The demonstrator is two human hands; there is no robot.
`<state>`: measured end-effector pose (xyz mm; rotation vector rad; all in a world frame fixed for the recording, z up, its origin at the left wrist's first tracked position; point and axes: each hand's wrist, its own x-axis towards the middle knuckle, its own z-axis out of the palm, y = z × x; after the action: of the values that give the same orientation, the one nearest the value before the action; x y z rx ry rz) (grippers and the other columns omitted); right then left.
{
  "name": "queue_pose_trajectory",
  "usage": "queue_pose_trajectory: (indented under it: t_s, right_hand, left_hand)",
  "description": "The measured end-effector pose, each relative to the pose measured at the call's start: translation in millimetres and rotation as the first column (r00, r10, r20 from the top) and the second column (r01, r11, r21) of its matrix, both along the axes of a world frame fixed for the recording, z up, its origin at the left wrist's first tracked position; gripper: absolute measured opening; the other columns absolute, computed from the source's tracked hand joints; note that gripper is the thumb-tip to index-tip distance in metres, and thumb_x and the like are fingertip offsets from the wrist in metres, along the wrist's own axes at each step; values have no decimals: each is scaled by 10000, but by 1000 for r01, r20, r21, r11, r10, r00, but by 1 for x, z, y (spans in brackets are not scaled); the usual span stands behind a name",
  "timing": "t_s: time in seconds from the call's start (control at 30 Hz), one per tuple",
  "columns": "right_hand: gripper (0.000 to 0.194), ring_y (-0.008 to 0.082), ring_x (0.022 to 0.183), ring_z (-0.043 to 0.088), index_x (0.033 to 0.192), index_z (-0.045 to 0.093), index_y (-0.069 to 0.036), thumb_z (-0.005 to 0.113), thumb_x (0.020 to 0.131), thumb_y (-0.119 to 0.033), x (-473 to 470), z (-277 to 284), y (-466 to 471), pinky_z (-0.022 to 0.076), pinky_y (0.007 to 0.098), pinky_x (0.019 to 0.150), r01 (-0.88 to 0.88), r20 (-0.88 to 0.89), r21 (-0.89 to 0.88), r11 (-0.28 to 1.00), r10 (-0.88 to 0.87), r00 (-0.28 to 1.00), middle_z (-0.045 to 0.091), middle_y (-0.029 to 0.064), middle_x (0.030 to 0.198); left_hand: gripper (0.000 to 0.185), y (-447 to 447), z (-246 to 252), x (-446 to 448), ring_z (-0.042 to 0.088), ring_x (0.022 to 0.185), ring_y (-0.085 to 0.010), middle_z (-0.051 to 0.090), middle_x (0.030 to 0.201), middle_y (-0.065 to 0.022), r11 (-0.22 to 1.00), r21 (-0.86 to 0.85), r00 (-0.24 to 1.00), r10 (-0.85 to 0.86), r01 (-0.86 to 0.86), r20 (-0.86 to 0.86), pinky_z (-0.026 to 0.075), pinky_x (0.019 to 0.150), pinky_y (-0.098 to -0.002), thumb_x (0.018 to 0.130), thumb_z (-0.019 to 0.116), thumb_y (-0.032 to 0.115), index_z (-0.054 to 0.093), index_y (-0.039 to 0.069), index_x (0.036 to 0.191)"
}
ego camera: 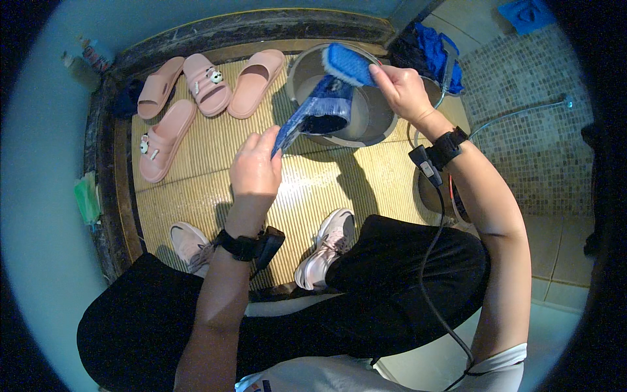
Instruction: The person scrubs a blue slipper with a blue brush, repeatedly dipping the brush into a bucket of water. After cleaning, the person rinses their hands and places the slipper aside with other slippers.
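Note:
My left hand [257, 164] grips one end of a wet blue slide slipper [325, 105], its sole seen nearly edge-on and the dark opening under the strap facing me. The slipper is tilted over a grey bucket [360, 142] that holds cloudy liquid. In my right hand [404, 88] is a blue scrub brush [350, 66] with pale bristles. The brush head is just above the slipper's far end; whether the bristles touch it I cannot tell. My fingers hide the brush's near end.
Several pink slide slippers [166, 142] lie left of the bucket on the ribbed yellow floor. Blue cloth [436, 59] is heaped at the back right, near a shower hose [514, 110]. A black cable [426, 274] hangs from my right wrist. My sneakers [333, 235] stand in front.

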<state>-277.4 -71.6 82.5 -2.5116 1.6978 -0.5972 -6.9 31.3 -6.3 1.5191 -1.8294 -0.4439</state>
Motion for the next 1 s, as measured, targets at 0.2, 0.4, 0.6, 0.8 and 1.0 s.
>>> queue_pose_trajectory:
  t_s: [0.2,0.4,0.6,0.8,1.0]
  right_hand:
    - [520,369,577,606,639,635,-75,452,915,-475,10,-18,17,488,460,548,-194,-187,77,978,205,961,586,183,576]
    - [610,391,638,621,670,658,-43,382,927,-522,-6,-9,-1,505,463,592,61,-303,93,994,-30,953,611,206,634]
    - [678,391,665,623,701,654,25,348,947,-528,-7,3,-4,495,444,642,323,-301,249,913,-244,922,609,221,641]
    - [656,394,718,639,691,666,-13,322,937,-514,44,11,23,517,463,690,104,-397,352,930,47,916,637,224,708]
    - [593,377,602,614,634,651,-46,369,948,-463,85,14,48,502,453,573,-136,-332,388,911,276,902,597,185,595]
  left_hand:
    - [385,0,2,-2,589,812,-356,581,881,-140,999,46,1000,29,-29,-8,484,695,-431,770,651,64,596,134,1145]
    - [362,4,9,-9,588,788,-362,571,838,-139,1000,5,1000,25,-25,16,488,681,-426,757,653,68,623,142,1110]
    - [289,5,16,-11,584,780,-370,563,819,-147,1000,-9,999,14,-15,-35,487,674,-435,764,648,89,646,112,1053]
    - [273,3,11,-6,592,763,-356,563,828,-142,998,9,993,63,-63,-97,492,684,-430,745,646,72,651,78,1018]
    - [190,-2,6,3,592,745,-364,569,820,-149,998,-14,998,62,-63,-16,486,665,-428,774,650,99,652,43,955]
